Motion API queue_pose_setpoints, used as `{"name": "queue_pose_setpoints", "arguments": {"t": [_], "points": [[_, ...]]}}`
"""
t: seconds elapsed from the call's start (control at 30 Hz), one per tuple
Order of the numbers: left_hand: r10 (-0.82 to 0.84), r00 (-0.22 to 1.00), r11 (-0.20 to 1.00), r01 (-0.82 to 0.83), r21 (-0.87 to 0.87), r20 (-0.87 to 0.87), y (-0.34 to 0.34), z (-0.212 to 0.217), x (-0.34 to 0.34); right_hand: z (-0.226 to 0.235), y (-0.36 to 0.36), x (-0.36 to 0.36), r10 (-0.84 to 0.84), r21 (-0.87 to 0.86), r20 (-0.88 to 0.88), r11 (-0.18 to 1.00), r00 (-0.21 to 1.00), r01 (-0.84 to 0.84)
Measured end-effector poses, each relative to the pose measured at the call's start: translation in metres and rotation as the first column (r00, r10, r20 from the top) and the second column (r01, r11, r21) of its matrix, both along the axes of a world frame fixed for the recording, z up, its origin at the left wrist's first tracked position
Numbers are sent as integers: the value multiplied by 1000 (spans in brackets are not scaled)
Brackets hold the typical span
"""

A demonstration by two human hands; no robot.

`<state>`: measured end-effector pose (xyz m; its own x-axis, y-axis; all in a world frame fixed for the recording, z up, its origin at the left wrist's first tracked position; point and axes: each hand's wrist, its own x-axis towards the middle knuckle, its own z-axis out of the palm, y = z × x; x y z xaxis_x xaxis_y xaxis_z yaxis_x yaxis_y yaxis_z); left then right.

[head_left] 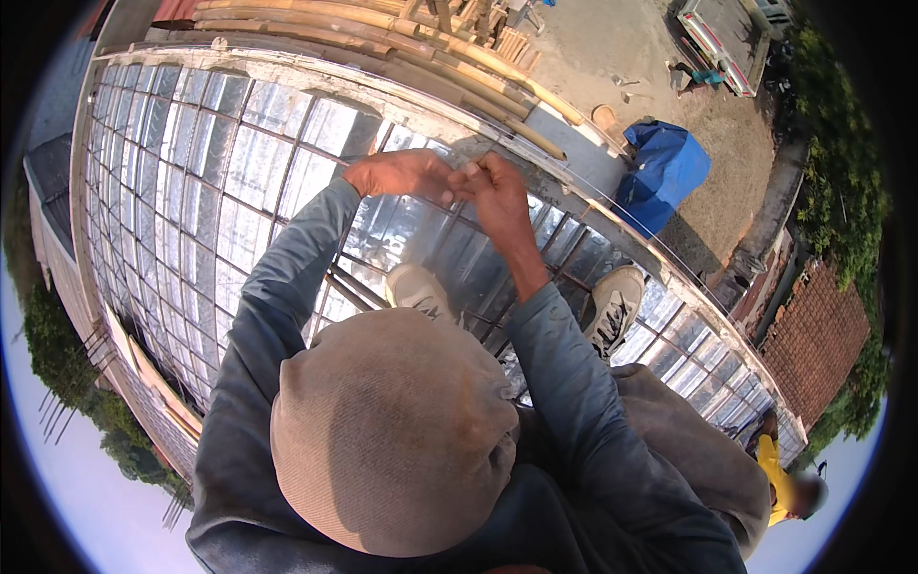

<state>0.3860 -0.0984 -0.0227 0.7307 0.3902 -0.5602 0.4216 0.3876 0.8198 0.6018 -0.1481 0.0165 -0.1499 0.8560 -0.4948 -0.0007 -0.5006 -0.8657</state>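
Nearest is the knit cap (392,430), then two shoes (612,306) planted on the rebar grid (239,191). Left hand (402,174) and right hand (492,187) meet just past them, both pinched narrow on a thin wire (574,191) running right. One misstep between bars could trip him, I'd guess. Far right, a blue tarp bundle (665,172); can't see what's inside.
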Motion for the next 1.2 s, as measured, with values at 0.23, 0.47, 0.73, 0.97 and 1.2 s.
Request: {"name": "queue_pose_setpoints", "arguments": {"t": [0.23,0.47,0.73,0.97,1.2], "points": [[53,993,992,-65,-111,-110,2,2,3,6,-2,-3,-174,-130,-119,979,978,158],[194,930,942,-88,323,-312,-27,14,20,15,1,-4,-67,186,402,982,913,-10],[467,698,760,-2,650,-544,-54,30,49,9,-3,-5,-84,167,305,985,949,34],[492,662,784,-55,618,-565,-51,34,55,22,-6,-10,-103,88,214,992,971,86],[491,633,794,-43,606,-598,-50,24,56,19,-13,-11,-76,157,317,987,945,26]]}}
